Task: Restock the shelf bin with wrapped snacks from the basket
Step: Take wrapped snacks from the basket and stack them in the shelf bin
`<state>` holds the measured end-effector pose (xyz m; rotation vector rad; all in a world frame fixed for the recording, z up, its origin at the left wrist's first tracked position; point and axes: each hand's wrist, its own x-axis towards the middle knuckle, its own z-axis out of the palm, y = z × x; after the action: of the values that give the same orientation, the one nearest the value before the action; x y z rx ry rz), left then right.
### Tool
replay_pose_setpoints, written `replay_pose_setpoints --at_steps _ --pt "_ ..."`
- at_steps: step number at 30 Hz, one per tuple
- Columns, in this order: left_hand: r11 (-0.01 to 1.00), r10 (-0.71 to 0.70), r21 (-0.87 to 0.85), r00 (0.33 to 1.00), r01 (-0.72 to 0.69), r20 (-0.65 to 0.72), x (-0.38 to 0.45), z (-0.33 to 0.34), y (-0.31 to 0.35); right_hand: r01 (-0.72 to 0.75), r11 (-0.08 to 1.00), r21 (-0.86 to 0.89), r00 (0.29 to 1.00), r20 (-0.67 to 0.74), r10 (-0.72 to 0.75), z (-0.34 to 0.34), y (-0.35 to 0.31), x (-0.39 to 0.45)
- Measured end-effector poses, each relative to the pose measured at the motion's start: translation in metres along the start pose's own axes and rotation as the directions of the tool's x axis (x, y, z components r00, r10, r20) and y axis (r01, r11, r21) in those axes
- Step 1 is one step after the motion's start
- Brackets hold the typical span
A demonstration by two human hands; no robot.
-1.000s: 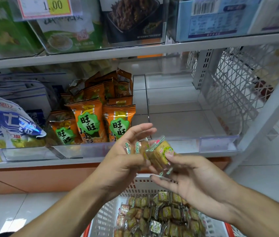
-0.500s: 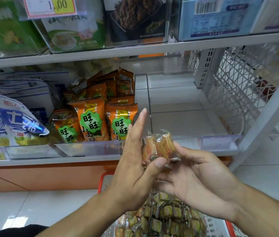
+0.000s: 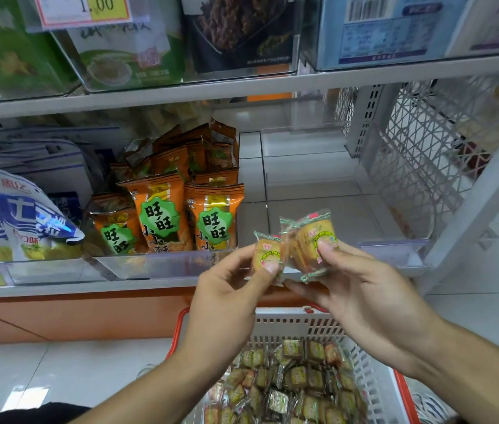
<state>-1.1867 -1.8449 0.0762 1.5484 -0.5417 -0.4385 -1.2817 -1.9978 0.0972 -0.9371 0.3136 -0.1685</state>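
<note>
My left hand (image 3: pixel 226 298) pinches one small wrapped snack (image 3: pixel 268 254) between thumb and fingers. Just to its right, my right hand (image 3: pixel 364 295) grips a small bunch of the same yellow wrapped snacks (image 3: pixel 309 240), thumb on top. Both hands are held in front of the clear shelf bin (image 3: pixel 318 191), which has nothing visible inside it. Below them stands the white basket (image 3: pixel 297 327) with a red rim, holding several more wrapped snacks (image 3: pixel 291 384).
Orange snack bags (image 3: pixel 180 215) fill the bin to the left, with blue and white bags (image 3: pixel 12 221) further left. A white lattice divider (image 3: pixel 425 166) closes the shelf's right side. An upper shelf (image 3: pixel 242 87) with boxed goods hangs overhead.
The hands have drawn apart: my left hand took one snack out of the bunch, which stays in my right hand. The view tilted down slightly, showing more of the basket.
</note>
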Motion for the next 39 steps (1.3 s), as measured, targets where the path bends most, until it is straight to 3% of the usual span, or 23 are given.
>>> replay_pose_setpoints --at_steps 4,6,12,16,18,21,24,28,32,33,36,39 --pt "0.979 -0.076 -0.181 0.993 0.091 0.091 0.003 0.003 -0.006 0.003 0.998 -0.070 0.999 -0.032 -0.005 -0.002 0.008 -0.001" --pt "0.976 -0.103 -0.182 0.990 0.119 0.098 0.004 0.003 -0.007 -0.011 0.991 -0.131 0.999 -0.046 0.006 -0.001 0.010 -0.001" --pt "0.994 -0.100 -0.044 0.995 0.101 0.011 0.006 0.008 -0.008 -0.080 0.983 -0.167 0.996 0.012 0.083 0.002 0.010 0.000" --pt "0.957 0.122 0.266 0.993 -0.116 -0.006 0.013 0.010 -0.001 -0.047 0.990 -0.130 0.992 0.109 0.061 0.003 -0.003 0.006" --pt "0.943 0.146 0.297 0.989 -0.149 0.033 0.023 0.010 0.005 -0.024 0.996 -0.082 0.989 0.145 0.036 0.004 -0.015 0.013" --pt "0.907 0.140 0.383 0.983 -0.175 0.118 0.039 0.015 0.010 0.018 1.000 0.024 1.000 0.016 -0.018 -0.003 -0.031 0.036" --pt "0.846 0.109 0.499 0.977 -0.188 0.182 0.052 0.022 0.010 0.061 0.986 -0.157 0.978 -0.188 -0.091 -0.014 -0.042 0.075" --pt "0.799 0.010 0.589 0.982 -0.121 0.189 0.072 0.027 0.002 0.037 0.870 -0.492 0.956 -0.236 -0.174 -0.029 -0.041 0.131" --pt "0.757 -0.025 0.643 0.979 -0.114 0.203 0.088 0.029 -0.010 0.073 0.807 -0.586 0.960 -0.178 -0.215 -0.043 -0.038 0.189" --pt "0.761 -0.029 0.639 0.979 -0.110 0.203 0.090 0.031 -0.014 0.044 0.767 -0.640 0.968 -0.162 -0.191 -0.047 -0.038 0.200" --pt "0.769 -0.023 0.631 0.981 -0.106 0.193 0.092 0.032 -0.021 -0.099 0.515 -0.852 0.974 -0.188 -0.124 -0.058 -0.032 0.225" --pt "0.773 -0.017 0.624 0.979 -0.116 0.203 0.093 0.032 -0.023 -0.062 0.406 -0.912 0.975 -0.142 -0.168 -0.067 -0.024 0.243"
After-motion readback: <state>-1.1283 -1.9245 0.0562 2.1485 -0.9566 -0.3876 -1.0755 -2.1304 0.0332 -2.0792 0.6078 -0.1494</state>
